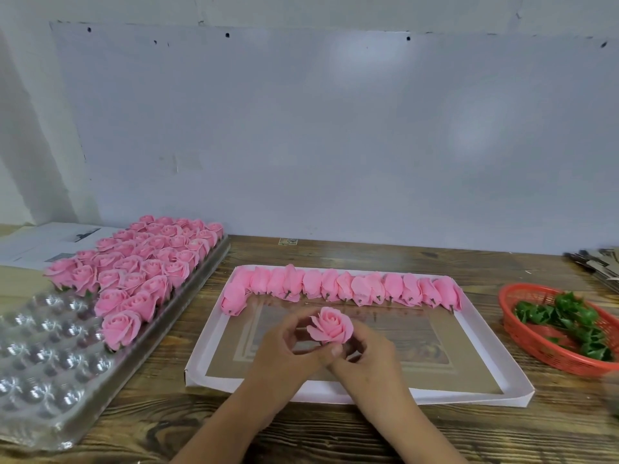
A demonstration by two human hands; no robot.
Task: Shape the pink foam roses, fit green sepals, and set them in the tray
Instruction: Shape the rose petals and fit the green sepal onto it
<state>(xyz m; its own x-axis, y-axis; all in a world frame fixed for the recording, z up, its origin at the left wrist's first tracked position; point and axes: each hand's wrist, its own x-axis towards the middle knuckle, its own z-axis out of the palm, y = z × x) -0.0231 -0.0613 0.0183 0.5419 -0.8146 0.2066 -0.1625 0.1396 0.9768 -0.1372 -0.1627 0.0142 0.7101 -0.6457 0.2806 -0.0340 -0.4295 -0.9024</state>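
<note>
2 hands, left hand [288, 343] and right hand [360, 351], pinch the upright rose [331, 326] with curled fingers, while sepals [569, 321] lie at 3 o'clock, nearer the right hand.

One opened rose [331, 326], one clear tray [50, 380], one shallow box [522, 393], one red basket [536, 349], two hands.

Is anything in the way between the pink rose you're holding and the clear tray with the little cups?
Nothing visible blocks it. The pink foam rose, held by the left hand and right hand, sits above the shallow white cardboard box. Only bare wooden tabletop lies between it and the clear plastic cupped tray, whose near cups are empty.
</note>
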